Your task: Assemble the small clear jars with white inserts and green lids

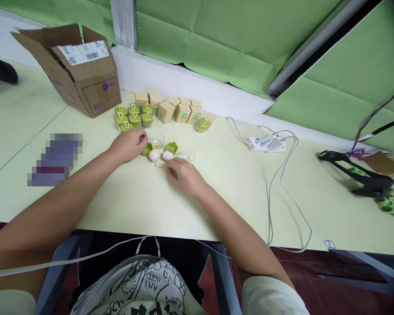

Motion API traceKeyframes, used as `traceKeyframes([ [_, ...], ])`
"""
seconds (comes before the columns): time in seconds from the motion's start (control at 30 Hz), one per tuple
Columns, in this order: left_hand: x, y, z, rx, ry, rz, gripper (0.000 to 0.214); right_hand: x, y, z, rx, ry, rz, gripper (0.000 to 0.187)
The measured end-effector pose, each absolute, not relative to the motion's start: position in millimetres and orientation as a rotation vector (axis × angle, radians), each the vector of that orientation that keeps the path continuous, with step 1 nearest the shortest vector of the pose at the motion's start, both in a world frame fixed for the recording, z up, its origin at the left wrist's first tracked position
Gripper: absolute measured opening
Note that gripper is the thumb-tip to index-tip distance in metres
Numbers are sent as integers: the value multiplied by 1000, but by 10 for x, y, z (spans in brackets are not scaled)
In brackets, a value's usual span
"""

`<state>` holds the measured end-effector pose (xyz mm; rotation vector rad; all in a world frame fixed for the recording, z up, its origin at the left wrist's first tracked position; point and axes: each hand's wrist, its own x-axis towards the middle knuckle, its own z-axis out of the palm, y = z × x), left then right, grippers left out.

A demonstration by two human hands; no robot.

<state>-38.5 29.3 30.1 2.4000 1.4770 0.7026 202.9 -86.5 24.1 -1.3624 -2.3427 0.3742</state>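
My left hand (pixel 128 145) is curled beside a green scalloped cap (pixel 147 149) and a clear square cup (pixel 158 141); whatever its fingers may hold is hidden. My right hand (pixel 185 176) has its fingers bent together at the table, just right of a small yellow loop (pixel 159 165), and I cannot make out anything in its grip. Between the hands lie two pale pink-white rounded pieces, one at left (pixel 154 155) and one at right (pixel 167 155). A second green cap (pixel 171 148) sits behind them, with another clear cup (pixel 187 155) behind my right hand.
Several green-capped jars (pixel 134 118) stand behind my left hand, near small tan boxes (pixel 166 111) and a single jar (pixel 202 125). An opened carton (pixel 96 89) is at back left. A power strip (pixel 265 143) with trailing white cables and a black stand-like object (pixel 357 173) are rightward.
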Motion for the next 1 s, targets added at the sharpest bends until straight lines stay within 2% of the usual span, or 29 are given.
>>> traceKeyframes([
  [0.27,-290,125,413,2439,1317,1218,16,2048,-849,207,-1238,-2075,202,16],
  [0.4,-230,37,412,2472,1233,1379,35,2052,-835,238,-1309,-1774,195,12],
  [0.53,-177,-35,396,2586,1054,1376,51,2039,-820,272,-1447,-1535,358,20],
  [0.67,-146,-89,370,2657,901,1279,48,2011,-815,324,-1500,-1270,579,47],
  [0.73,-147,-97,349,2668,883,1293,49,2005,-819,360,-1476,-1167,649,53],
  [0.9,-167,-63,315,2721,884,1336,48,2018,-807,360,-1403,-1169,612,55],
  [1.0,-162,-51,330,2725,874,1403,29,2026,-784,288,-1391,-1245,562,53],
])
